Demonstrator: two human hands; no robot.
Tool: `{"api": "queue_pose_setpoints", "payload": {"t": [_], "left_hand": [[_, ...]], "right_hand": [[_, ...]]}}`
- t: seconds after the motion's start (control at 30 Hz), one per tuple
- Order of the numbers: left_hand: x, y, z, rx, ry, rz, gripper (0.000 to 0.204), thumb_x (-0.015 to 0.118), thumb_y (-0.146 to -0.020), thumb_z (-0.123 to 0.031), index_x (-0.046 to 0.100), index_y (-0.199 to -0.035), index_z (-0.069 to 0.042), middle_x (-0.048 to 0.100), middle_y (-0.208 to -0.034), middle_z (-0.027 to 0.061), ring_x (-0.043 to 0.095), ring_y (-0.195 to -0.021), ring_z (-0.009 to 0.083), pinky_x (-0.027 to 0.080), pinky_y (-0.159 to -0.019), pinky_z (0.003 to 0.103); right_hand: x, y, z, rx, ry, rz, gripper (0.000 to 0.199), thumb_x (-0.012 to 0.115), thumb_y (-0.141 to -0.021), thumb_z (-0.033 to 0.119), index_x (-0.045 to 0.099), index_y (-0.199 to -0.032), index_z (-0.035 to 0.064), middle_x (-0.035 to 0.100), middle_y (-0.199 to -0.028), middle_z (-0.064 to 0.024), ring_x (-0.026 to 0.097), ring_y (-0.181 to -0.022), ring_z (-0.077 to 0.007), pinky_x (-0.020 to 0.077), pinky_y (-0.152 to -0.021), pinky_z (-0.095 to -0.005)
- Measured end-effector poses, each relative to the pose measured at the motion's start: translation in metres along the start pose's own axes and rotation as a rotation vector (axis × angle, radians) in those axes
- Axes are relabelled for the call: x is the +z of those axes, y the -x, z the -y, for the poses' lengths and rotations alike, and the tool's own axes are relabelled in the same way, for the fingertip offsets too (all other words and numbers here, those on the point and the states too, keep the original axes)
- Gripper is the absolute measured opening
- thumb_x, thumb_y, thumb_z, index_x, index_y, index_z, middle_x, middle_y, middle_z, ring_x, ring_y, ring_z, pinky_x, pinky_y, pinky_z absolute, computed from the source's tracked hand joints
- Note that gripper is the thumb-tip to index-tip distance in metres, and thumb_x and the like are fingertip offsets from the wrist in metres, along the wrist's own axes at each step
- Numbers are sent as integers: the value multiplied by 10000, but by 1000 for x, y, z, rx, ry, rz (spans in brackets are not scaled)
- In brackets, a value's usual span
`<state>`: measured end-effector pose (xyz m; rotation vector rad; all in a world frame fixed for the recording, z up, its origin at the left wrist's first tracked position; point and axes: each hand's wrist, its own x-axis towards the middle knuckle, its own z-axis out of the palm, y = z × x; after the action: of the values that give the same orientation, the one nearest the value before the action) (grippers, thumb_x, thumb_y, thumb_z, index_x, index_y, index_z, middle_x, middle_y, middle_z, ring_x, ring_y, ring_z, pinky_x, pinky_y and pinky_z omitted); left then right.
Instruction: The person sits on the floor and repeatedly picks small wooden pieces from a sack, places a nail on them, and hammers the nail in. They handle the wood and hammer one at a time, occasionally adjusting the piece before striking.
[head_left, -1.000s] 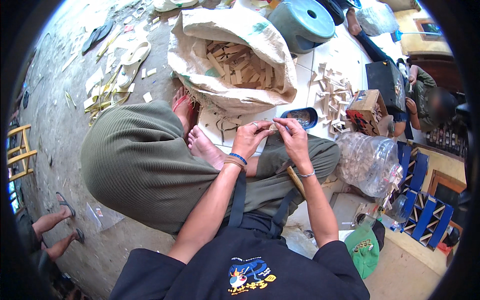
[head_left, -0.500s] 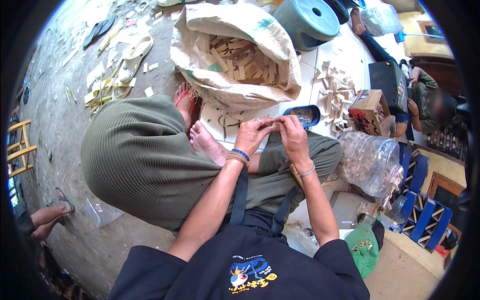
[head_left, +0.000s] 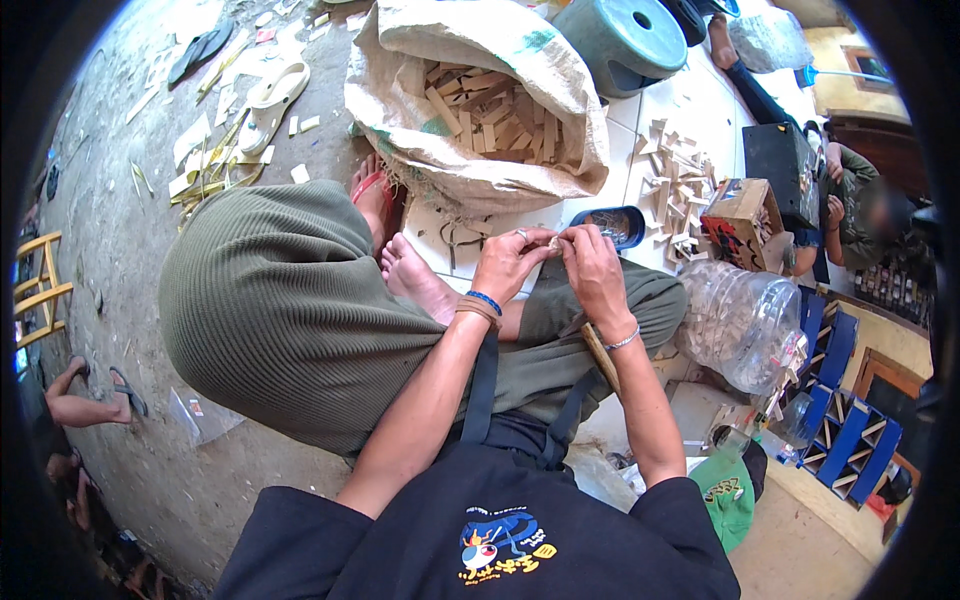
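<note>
My left hand (head_left: 508,263) and my right hand (head_left: 594,270) meet over my lap with fingers pinched. Between their fingertips is a small pale piece (head_left: 554,245), mostly covered, perhaps wood. Just beyond my right hand sits a blue oval tray (head_left: 632,238) holding fine, thin bits that are too small to name. A wooden handle (head_left: 598,352) rests on my lap against my right wrist; its other end is hidden.
Ahead stands an open white woven sack (head_left: 400,150) of wood pieces. Loose wood pieces (head_left: 668,190) lie on the tiles beside a cardboard box (head_left: 735,215) and a large clear plastic bottle (head_left: 730,320). A blue stool (head_left: 620,45) stands behind. Another person (head_left: 860,200) sits far right.
Both hands stay together at nearly the same spot, with the right one shifted slightly. The wooden handle shows more beside my right wrist. At far left, another person's legs have moved.
</note>
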<state>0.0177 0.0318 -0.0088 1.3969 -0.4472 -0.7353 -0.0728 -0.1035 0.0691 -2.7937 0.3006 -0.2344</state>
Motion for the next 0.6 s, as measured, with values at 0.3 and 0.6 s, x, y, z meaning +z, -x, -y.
{"api": "queue_pose_setpoints", "payload": {"t": [0.3,0.6], "left_hand": [[1,-1,4,15,-2,-4,248,781,-911,-137,771,-1134,-27,776,-1057,146,761,-910,217,589,-810,323],[0,-1,1,-1,-33,9,255,783,-912,-140,772,-1144,-34,776,-1048,146,757,-903,212,583,-805,318]], "right_hand": [[-3,-2,0,-40,21,27,121,663,-960,67,616,-1065,29,633,-1022,-116,615,-924,-316,481,-827,-407],[-4,-4,-2,-61,32,40,114,654,-966,73,620,-1066,30,637,-1020,-113,619,-924,-313,483,-832,-404]]}}
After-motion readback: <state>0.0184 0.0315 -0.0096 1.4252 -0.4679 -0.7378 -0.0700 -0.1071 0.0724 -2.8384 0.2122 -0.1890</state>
